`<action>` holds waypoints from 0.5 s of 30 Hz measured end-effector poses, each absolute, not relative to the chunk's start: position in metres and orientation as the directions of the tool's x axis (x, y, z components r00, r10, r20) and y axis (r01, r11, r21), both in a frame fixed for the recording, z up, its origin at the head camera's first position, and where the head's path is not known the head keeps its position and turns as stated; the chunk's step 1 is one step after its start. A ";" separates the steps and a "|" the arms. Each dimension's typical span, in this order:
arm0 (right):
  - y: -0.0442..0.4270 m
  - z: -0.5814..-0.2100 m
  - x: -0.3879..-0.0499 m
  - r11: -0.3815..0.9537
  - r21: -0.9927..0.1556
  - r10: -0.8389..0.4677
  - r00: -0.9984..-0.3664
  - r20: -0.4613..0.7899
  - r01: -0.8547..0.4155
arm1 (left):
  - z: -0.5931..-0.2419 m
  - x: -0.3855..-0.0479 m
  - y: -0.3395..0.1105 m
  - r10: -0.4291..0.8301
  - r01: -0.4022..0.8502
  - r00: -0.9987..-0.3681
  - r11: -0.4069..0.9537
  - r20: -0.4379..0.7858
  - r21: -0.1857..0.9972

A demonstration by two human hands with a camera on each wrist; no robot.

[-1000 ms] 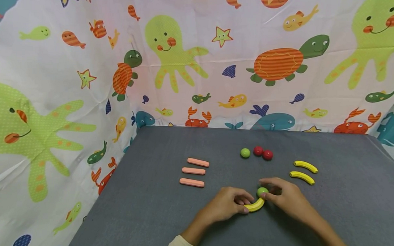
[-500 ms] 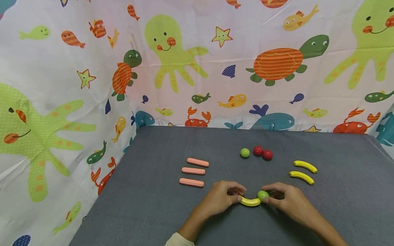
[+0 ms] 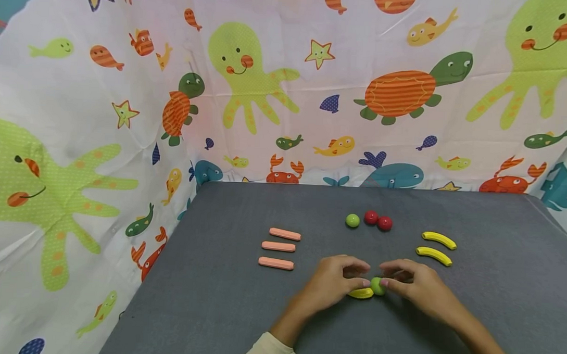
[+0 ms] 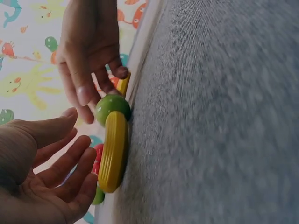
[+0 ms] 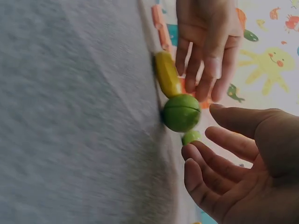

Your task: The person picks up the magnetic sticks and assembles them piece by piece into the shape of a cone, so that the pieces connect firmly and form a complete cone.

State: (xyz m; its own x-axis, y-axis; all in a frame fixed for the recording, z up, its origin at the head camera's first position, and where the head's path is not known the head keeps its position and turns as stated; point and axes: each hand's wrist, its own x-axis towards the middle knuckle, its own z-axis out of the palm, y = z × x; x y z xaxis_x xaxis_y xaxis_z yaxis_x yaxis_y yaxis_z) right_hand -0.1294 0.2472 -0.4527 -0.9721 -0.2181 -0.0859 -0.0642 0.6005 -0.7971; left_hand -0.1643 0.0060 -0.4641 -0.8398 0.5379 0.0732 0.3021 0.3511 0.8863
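A yellow toy banana (image 3: 361,294) lies on the grey table with one end against a green toy ball (image 3: 377,286). My left hand (image 3: 334,282) hovers just over the banana's left part and partly hides it in the head view. In the left wrist view a gap shows between those loosely bent fingers and the banana (image 4: 113,151). On the ball's other side is my right hand (image 3: 419,287), fingers relaxed. The right wrist view shows its thumb and fingers apart, close to the ball (image 5: 181,113), without gripping it.
Three pink sticks (image 3: 278,246) lie in a column to the left. Farther back sit another green ball (image 3: 353,220) and two red balls (image 3: 378,220). Two more bananas (image 3: 434,255) lie at right. A sea-animal print cloth (image 3: 313,121) hangs behind the table (image 3: 213,310).
The banana was turned to lie roughly level, and the green ball ended up beside its right end. My left hand has let go of the banana; my right fingers have loosened from the ball.
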 end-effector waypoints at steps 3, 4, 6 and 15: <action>0.251 -0.448 -0.133 0.613 -0.786 -0.197 -0.979 -0.057 -0.077 | -0.465 -0.165 0.012 0.553 0.332 -0.830 0.383 0.074 0.862; 0.252 -0.446 -0.134 0.614 -0.784 -0.191 -0.981 -0.042 -0.086 | -0.466 -0.166 0.014 0.557 0.343 -0.827 0.392 0.076 0.853; 0.254 -0.443 -0.136 0.619 -0.778 -0.174 -0.985 -0.009 -0.103 | -0.469 -0.167 0.017 0.568 0.357 -0.820 0.406 0.074 0.841; 0.269 -0.431 -0.151 0.670 -0.731 -0.082 -0.992 0.096 -0.126 | -0.474 -0.170 0.025 0.596 0.353 -0.802 0.421 0.039 0.835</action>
State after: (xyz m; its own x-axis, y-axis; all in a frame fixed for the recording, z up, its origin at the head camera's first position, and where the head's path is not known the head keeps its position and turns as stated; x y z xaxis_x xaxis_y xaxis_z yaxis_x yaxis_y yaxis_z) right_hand -0.1507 0.2686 -0.4308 -0.9920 -0.0817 0.0961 -0.1260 0.6703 -0.7313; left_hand -0.1695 0.0247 -0.4736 -0.8021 0.5960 0.0387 0.3532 0.4211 0.8354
